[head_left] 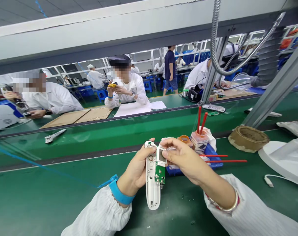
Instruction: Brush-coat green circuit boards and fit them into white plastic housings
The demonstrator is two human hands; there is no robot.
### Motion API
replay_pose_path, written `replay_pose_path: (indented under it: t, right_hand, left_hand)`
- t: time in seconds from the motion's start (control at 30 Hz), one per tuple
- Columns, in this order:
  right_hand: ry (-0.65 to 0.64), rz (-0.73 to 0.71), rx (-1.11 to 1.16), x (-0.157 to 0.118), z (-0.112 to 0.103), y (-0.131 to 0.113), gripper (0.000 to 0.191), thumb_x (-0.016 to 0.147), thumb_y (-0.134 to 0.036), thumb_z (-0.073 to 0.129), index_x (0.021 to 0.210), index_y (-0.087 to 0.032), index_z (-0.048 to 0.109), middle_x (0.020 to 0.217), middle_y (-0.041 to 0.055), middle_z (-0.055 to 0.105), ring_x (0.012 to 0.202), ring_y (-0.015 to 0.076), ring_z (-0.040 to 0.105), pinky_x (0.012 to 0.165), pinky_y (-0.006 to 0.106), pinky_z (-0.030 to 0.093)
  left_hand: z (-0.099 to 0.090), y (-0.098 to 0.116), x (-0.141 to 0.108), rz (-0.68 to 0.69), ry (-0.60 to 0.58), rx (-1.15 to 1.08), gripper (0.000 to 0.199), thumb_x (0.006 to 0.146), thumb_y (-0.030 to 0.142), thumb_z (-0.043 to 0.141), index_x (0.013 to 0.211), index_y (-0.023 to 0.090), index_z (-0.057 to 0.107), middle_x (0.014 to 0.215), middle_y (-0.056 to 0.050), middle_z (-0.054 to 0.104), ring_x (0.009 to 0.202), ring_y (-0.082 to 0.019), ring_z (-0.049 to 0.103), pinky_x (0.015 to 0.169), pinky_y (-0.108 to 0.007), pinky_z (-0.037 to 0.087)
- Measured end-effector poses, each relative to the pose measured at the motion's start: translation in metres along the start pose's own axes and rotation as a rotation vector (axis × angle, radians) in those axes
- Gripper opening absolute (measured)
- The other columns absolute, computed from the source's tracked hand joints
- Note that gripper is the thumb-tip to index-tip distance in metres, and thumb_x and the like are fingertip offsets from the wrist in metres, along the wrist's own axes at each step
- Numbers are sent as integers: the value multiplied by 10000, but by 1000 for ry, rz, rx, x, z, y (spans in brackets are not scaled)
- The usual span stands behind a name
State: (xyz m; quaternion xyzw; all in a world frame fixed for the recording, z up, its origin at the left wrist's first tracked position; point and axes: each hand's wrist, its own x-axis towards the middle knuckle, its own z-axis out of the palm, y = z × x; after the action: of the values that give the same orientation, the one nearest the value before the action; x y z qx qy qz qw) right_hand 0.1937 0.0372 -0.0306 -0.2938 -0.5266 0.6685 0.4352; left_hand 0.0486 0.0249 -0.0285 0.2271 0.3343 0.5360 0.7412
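My left hand is closed around a long white plastic housing half, held upright with its hollow inner side toward me. A small coil of wire shows near the top of the housing. Between the thumb and fingers of my right hand is a green circuit board with a white-framed display at its upper end. The board overlaps the right edge of the housing; whether it is seated there I cannot tell. A blue wrist strap with a cord circles my left wrist.
A blue tray behind my right hand holds bottles and red sticks. Right of it stand a tape roll and a white lamp base. A white housing lies on the green conveyor. Co-workers sit opposite.
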Motion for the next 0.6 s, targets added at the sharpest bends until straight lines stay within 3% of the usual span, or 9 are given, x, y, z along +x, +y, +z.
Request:
replay_pose_path:
  t: [0.13, 0.2, 0.37, 0.6]
  right_hand:
    - [72, -198, -272, -4, 7, 4, 172, 814, -273, 584, 980, -239, 614, 1014, 40, 535, 796, 148, 571, 671, 303, 537]
    - [78, -268, -402, -8, 9, 4, 220, 822, -244, 567, 1032, -261, 633, 1065, 54, 511, 894, 173, 557, 714, 316, 547]
    - [22, -308, -657, -17, 11, -2, 533, 705, -204, 712, 1199, -309, 543, 1181, 41, 477, 1016, 218, 543, 806, 348, 545]
    - [54, -457, -890, -17, 11, -4, 506, 757, -119, 639, 1220, -272, 506, 1170, 48, 513, 1102, 227, 509, 902, 363, 497]
  left_hand:
    - [1, -1, -2, 51, 29, 8, 523, 774, 126, 580, 1257, 228, 409, 770, -4, 628, 623, -143, 624, 578, -264, 498]
    - [1, -1, -3, 65, 40, -8, 528, 765, 123, 593, 1251, 233, 421, 763, 8, 623, 626, -124, 617, 587, -233, 488]
    - [2, -1, -4, 68, 30, -14, 524, 773, 154, 596, 1254, 264, 419, 785, 20, 619, 623, -123, 608, 581, -239, 476]
    - [4, 1, -6, 51, -22, -45, 435, 824, 165, 539, 1238, 250, 434, 751, 6, 612, 657, -150, 622, 477, -217, 401]
